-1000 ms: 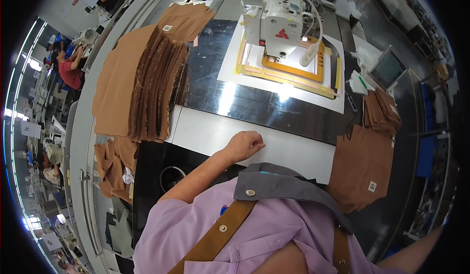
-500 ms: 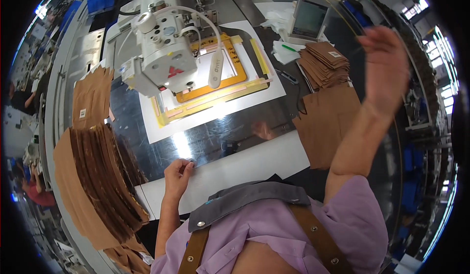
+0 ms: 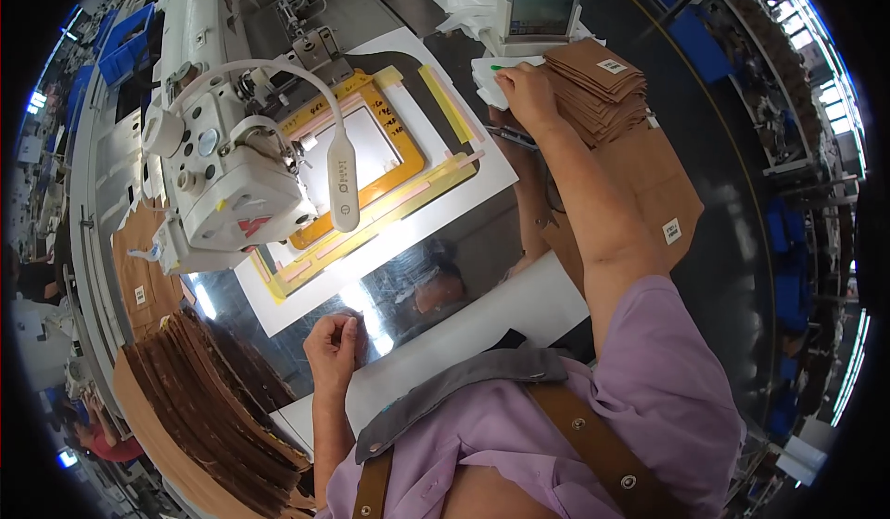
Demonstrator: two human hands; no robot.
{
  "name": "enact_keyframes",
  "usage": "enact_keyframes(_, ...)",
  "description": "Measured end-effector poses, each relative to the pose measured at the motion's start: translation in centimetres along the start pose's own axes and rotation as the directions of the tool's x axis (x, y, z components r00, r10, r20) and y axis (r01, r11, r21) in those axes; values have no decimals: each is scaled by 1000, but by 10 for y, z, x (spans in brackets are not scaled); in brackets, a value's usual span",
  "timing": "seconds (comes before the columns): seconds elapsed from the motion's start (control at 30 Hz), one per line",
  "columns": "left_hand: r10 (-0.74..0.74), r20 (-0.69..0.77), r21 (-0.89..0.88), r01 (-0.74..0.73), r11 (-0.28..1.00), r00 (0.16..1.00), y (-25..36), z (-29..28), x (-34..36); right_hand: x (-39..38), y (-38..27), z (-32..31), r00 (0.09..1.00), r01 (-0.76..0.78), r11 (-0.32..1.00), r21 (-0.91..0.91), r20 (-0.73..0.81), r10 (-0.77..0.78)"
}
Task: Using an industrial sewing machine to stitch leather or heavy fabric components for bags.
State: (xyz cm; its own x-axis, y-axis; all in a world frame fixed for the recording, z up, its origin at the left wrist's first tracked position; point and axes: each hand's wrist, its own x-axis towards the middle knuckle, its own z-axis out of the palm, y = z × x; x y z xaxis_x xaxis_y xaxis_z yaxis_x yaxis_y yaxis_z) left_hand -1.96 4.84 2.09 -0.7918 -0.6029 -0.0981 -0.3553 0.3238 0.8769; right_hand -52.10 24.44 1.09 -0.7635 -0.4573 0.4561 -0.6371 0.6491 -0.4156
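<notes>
My right hand (image 3: 527, 93) reaches to the far right, fingers pinched at a green pen (image 3: 498, 68) on white paper (image 3: 488, 83). Only a short green end of the pen shows. A stack of brown fabric pieces (image 3: 593, 93) lies just right of this hand. Over the shiny table near me, my left hand (image 3: 331, 345) is closed, thumb against curled fingers; whatever lies in it is hidden. Ahead of it, under the white sewing machine head (image 3: 227, 171), an orange frame (image 3: 408, 159) rests on a white sheet (image 3: 501, 178).
At left stands a thick row of brown pieces (image 3: 185, 398), with another labelled brown piece (image 3: 139, 273) behind. A screen (image 3: 542, 0) rises beyond my right hand. A dark tool (image 3: 512, 136) and a large brown panel (image 3: 649, 185) are near my right forearm.
My right hand has come down from its raised place at the right onto the green pen. My left hand stays closed near the table's front edge. The whole view has shifted.
</notes>
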Motion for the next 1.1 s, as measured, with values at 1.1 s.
enact_keyframes(1.1,144,-24,220,-135,966,989,31,31,13,5,-2,-14,995,98,988,117,-33,-94)
